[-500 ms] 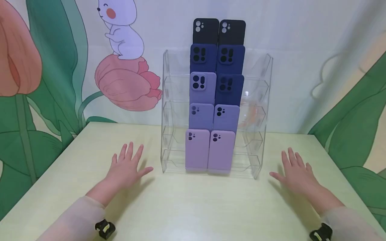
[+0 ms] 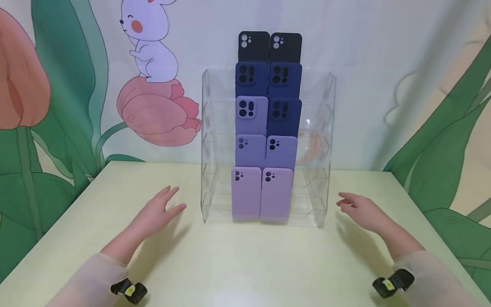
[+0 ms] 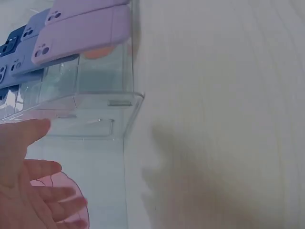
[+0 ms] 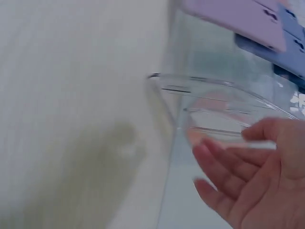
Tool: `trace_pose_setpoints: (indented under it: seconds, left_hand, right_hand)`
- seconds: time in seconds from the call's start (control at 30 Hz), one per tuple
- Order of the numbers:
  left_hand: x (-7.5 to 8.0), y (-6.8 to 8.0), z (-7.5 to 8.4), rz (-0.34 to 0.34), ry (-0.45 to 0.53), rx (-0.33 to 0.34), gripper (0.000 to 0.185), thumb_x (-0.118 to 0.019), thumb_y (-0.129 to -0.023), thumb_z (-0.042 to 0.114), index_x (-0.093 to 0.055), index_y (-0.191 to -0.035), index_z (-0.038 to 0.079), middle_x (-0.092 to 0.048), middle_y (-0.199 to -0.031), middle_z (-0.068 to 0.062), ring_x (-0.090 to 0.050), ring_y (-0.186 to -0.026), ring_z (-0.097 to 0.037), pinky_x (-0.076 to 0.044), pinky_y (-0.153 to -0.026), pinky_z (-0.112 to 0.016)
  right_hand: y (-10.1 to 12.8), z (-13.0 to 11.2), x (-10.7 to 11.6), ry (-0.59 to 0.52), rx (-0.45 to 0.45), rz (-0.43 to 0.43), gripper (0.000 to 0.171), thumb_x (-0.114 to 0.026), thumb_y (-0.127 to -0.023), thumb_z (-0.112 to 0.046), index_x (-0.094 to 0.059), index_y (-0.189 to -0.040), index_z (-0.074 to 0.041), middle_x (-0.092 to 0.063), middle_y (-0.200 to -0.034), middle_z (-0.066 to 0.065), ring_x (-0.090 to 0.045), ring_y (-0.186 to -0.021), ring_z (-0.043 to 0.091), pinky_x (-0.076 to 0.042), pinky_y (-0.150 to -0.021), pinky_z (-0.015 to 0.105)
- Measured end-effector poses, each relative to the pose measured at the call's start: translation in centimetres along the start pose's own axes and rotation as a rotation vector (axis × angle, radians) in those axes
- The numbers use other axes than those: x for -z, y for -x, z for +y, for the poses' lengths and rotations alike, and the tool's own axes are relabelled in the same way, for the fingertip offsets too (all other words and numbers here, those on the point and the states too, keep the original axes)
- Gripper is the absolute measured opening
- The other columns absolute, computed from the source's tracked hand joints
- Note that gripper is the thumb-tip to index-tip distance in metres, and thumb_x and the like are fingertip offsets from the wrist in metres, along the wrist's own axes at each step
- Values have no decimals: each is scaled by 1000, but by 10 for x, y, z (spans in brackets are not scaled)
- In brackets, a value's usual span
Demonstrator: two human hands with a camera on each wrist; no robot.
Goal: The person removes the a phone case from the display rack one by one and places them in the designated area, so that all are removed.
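A clear acrylic tiered rack (image 2: 207, 145) stands on the table, holding phone cases in two columns. Two black cases (image 2: 286, 47) top it, with navy cases (image 2: 284, 117) beneath. Below come lavender cases (image 2: 281, 153), and two pink-lilac cases (image 2: 246, 194) fill the front tier. My left hand (image 2: 153, 217) hovers left of the rack, thumb apart from the fingers, holding nothing. To the rack's right, my right hand (image 2: 364, 213) is also over the table, its fingers loosely bent and nothing in them. In the right wrist view its thumb and fingers (image 4: 224, 171) are apart.
The pale wooden table (image 2: 230, 264) extends around the rack. Behind it hangs a curtain (image 2: 364, 64) printed with tulips, leaves and a white rabbit. Dark wrist cameras (image 2: 129, 291) are strapped over both sleeves.
Both hands have turned so their palms face inward toward the rack, and the spread fingers have drawn closer together. The right hand has shifted slightly left; the head view has moved a little.
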State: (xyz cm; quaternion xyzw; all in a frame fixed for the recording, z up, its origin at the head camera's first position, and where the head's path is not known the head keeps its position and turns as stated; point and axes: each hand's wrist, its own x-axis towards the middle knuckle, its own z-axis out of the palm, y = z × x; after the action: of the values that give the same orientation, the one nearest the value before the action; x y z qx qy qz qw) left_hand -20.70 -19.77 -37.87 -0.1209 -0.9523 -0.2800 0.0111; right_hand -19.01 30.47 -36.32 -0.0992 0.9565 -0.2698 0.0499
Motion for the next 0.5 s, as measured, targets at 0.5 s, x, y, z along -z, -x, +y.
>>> trace_pose_setpoints:
  seconds: [0.5]
  left_hand:
    - [-9, -4, 24, 100, 654, 11, 35, -49, -98, 27, -59, -108, -5, -66, -99, -16, -65, -85, -11, -48, -79, -25]
  right_hand:
    - [-25, -20, -13, -47, -78, -23, 63, -54, -94, -39, -40, -133, 9, -59, -82, 9, -57, -70, 18, -47, -61, 31]
